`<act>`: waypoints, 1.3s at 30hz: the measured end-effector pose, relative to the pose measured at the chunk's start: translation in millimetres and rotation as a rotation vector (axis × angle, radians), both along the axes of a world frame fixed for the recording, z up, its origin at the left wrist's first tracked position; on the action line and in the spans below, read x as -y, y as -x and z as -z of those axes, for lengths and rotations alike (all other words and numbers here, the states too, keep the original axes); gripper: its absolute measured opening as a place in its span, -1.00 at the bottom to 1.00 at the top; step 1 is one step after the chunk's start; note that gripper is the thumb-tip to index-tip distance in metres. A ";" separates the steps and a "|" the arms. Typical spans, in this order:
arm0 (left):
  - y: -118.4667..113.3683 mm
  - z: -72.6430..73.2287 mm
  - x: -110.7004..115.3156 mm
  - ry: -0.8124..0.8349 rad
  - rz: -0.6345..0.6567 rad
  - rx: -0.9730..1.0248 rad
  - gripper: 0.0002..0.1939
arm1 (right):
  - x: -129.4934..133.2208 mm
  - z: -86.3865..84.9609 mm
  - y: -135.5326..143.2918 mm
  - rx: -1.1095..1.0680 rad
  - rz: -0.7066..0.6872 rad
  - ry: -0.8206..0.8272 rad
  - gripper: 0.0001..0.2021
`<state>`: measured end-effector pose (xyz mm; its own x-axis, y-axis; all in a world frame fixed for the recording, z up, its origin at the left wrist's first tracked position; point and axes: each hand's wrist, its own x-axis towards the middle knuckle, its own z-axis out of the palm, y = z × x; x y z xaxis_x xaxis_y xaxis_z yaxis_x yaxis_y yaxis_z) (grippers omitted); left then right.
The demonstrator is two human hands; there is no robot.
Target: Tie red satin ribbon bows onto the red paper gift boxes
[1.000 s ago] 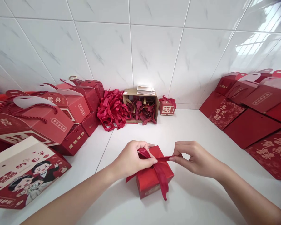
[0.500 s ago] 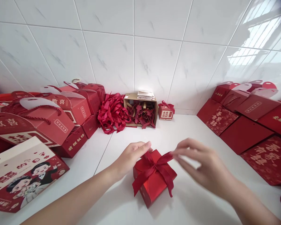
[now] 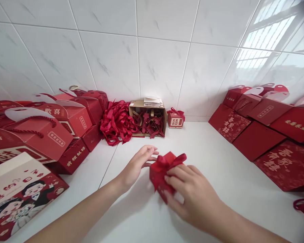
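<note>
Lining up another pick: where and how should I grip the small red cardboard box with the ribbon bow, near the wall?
I'd grip the small red box by its side walls, below the red ribbon bow, coming from the front and above: the bow on top might crush, and the brown cardboard carton stands close on the left.

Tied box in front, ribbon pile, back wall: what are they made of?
Tied box: probably paperboard, judging by its flat panels; blur leaves the finish open.
Ribbon pile: fabric, likely satin; soft sheen along loose folds.
Back wall: glossy tile, likely ceramic; straight joints and a window-like reflection at right.
</note>
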<state>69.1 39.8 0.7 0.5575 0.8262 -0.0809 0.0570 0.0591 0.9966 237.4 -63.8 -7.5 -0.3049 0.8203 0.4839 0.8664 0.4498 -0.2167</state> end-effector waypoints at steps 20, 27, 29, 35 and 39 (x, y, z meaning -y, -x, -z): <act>-8.4 59.5 -13.0 -0.335 -0.112 -0.404 -0.73 | -178.4 56.5 -94.1 -0.182 0.648 -0.012 -0.41; 29.4 50.6 -74.1 -0.666 -0.360 -0.656 -0.68 | -165.6 45.5 -76.2 -0.541 0.466 -0.123 -0.41; 42.1 52.8 -87.9 -0.731 -0.385 -0.724 -0.67 | -158.6 39.8 -60.6 -0.686 0.310 -0.032 -0.50; 40.7 54.9 -81.7 -0.862 -0.300 -0.780 -0.88 | -127.5 48.0 11.7 -1.050 -0.070 0.595 -0.78; 20.3 41.2 -49.3 -0.937 -0.247 -0.709 -0.90 | -113.4 48.5 32.4 -1.272 -0.174 0.912 -0.61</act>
<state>48.8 89.1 -40.5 0.4503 0.8060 0.3843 0.6995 -0.5859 0.4092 205.0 49.7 -56.0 -0.2177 0.9671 -0.1315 -0.1337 -0.1630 -0.9775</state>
